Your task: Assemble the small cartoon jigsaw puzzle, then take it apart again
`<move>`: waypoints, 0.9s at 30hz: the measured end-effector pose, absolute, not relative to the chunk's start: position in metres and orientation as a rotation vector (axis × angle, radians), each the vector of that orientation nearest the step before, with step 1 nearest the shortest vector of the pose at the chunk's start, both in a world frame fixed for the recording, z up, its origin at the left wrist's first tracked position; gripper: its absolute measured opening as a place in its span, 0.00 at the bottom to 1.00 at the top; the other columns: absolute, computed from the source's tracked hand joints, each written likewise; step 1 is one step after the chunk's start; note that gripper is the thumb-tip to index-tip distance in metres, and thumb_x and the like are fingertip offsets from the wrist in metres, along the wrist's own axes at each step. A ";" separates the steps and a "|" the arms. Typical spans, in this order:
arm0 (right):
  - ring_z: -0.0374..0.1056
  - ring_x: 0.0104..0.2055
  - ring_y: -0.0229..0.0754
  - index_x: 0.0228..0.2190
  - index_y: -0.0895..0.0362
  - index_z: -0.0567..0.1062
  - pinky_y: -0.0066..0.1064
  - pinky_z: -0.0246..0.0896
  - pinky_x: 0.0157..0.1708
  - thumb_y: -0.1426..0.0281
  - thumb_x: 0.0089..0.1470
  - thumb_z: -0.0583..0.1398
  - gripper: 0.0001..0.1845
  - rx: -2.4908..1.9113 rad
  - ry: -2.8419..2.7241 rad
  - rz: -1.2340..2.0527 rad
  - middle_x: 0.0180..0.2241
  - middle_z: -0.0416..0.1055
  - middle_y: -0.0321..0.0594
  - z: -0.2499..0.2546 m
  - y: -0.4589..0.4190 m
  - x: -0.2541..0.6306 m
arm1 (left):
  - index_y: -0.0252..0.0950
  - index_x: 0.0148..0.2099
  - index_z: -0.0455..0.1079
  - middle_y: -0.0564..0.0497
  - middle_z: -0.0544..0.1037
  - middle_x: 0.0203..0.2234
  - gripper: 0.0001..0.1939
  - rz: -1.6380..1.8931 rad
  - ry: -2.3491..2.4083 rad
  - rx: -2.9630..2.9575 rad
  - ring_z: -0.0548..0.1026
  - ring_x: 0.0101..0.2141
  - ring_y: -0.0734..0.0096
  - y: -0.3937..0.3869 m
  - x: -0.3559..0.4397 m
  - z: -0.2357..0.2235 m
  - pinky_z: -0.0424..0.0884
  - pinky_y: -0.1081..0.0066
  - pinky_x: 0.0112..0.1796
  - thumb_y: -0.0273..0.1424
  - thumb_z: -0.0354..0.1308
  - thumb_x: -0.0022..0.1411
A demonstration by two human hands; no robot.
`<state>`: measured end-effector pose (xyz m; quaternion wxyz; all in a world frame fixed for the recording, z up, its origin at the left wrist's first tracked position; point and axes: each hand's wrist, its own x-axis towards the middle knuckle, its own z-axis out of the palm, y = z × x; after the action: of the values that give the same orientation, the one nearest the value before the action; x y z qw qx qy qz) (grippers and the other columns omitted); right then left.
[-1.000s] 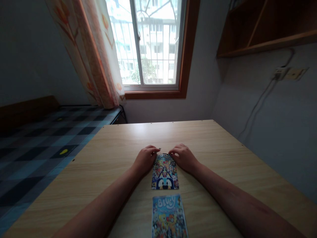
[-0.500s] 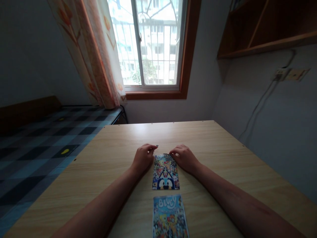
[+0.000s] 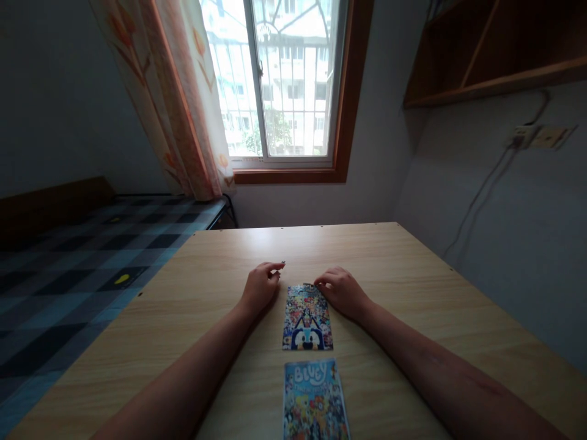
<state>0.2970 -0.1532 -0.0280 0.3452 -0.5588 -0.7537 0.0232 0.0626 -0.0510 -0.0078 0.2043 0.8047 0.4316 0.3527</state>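
Note:
A nearly rectangular jigsaw puzzle [image 3: 307, 318] with a crowded cartoon picture and a blue dog's face lies flat on the wooden table [image 3: 413, 287]. Past its upper left corner, my left hand [image 3: 261, 286] pinches a tiny jigsaw piece [image 3: 283, 263] between the fingertips, slightly above the tabletop. My right hand [image 3: 339, 290] rests by the upper right corner, fingers curled down at the puzzle's top edge. A small dark bit shows beside those fingertips; what they grip, if anything, is too small to make out.
Nearer to me lies a blue "Bluey" picture sheet [image 3: 314, 400]. A bed with a checked cover [image 3: 151, 241] stands left of the table. Ahead are a window [image 3: 293, 91] and a flowered curtain [image 3: 169, 104]. A wall shelf [image 3: 495, 79] and a socket with a cord [image 3: 523, 134] are on the right.
My left hand has shifted a little left and away from the puzzle, with the small piece still at its fingertips. My right hand has stayed almost in place.

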 end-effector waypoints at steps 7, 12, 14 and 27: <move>0.70 0.41 0.45 0.34 0.52 0.81 0.37 0.60 0.46 0.74 0.59 0.62 0.07 -1.460 -1.959 0.050 0.35 0.78 0.39 -0.027 -0.154 0.297 | 0.40 0.38 0.81 0.49 0.83 0.39 0.12 0.874 1.289 2.366 0.78 0.33 0.66 -0.042 0.053 -0.006 0.74 0.66 0.45 0.25 0.57 0.58; 0.70 0.40 0.45 0.34 0.52 0.81 0.37 0.60 0.46 0.74 0.59 0.62 0.07 -1.461 -1.959 0.054 0.35 0.78 0.39 -0.028 -0.153 0.297 | 0.38 0.42 0.81 0.47 0.79 0.43 0.14 0.971 1.370 2.362 0.78 0.32 0.68 -0.039 0.050 -0.007 0.74 0.67 0.44 0.26 0.55 0.59; 0.70 0.41 0.45 0.35 0.52 0.81 0.37 0.60 0.46 0.74 0.59 0.62 0.07 -1.461 -1.958 0.060 0.35 0.78 0.39 -0.029 -0.153 0.297 | 0.38 0.42 0.80 0.47 0.79 0.42 0.15 0.993 1.390 2.366 0.78 0.35 0.66 -0.038 0.049 -0.006 0.73 0.67 0.46 0.24 0.54 0.59; 0.70 0.40 0.44 0.35 0.53 0.82 0.36 0.60 0.45 0.74 0.59 0.63 0.07 -1.448 -1.963 0.057 0.34 0.78 0.39 -0.028 -0.153 0.297 | 0.40 0.39 0.81 0.49 0.84 0.36 0.11 0.833 1.389 2.577 0.77 0.42 0.58 -0.044 0.052 -0.007 0.72 0.61 0.47 0.26 0.56 0.61</move>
<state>0.2971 -0.1535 -0.0276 0.3439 -0.5572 -0.7555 0.0220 0.0522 -0.0440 -0.0066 0.0490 0.8455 0.4559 0.2735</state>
